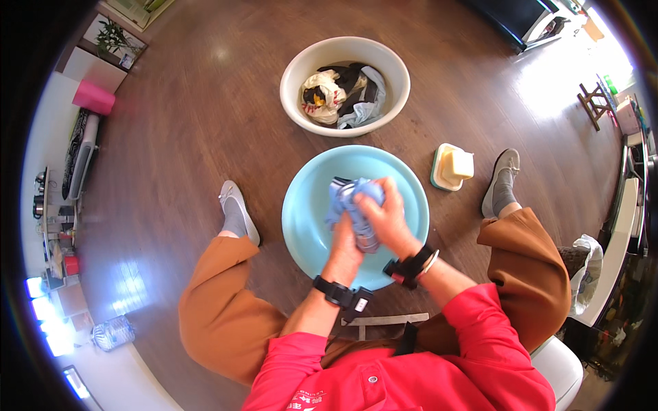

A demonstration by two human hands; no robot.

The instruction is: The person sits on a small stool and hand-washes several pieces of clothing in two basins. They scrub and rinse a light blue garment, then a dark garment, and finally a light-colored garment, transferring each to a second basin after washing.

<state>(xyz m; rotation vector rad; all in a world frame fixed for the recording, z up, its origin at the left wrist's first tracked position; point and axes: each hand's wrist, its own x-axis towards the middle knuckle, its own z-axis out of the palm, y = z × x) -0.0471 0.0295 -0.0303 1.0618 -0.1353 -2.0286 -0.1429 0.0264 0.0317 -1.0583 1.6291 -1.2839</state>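
A light blue plastic basin (303,226) stands on the floor between my feet. Above it a bunched blue cloth garment (354,205) with dark and white stripes at one end is gripped from both sides. My left hand (347,246) holds its lower left part. My right hand (388,216) closes on its right side, with the thumb across the cloth. The hands look slightly blurred. Beyond the blue basin is a white oval tub (293,97), which holds dark clothing (352,77), a pale blue cloth (378,95) and a cream cloth with red lettering (326,95).
Right of the blue basin, a pale yellow block (457,164) rests on a small white and green tray (440,177). My shoes flank the basin on the wooden floor. A clear plastic bag (586,272) is beside my right knee, and a water-bottle pack (113,333) lies at lower left.
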